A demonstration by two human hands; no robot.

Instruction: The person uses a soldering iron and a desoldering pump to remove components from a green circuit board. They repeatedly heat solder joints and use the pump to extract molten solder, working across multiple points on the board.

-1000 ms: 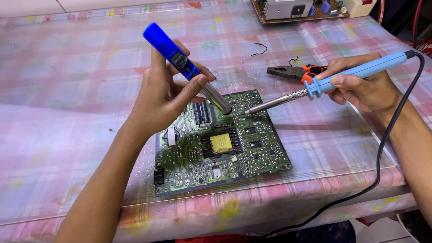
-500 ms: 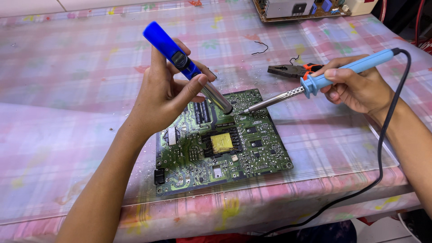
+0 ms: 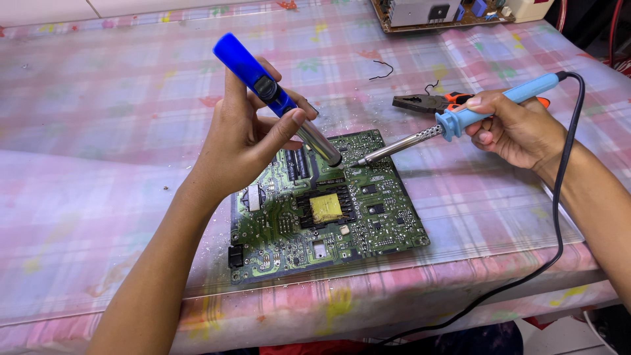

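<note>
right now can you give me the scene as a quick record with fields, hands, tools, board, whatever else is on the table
left hand: left hand grips a blue solder sucker, nozzle down at the board's far edge
right hand: right hand holds a light blue soldering iron, metal tip beside the sucker's nozzle
board: green circuit board flat near the table's front edge, yellow part in its middle
cord: black cord runs from the iron over the table edge
behind: pliers with orange handles, another circuit board at the far edge
surface: pink checked tablecloth
</note>
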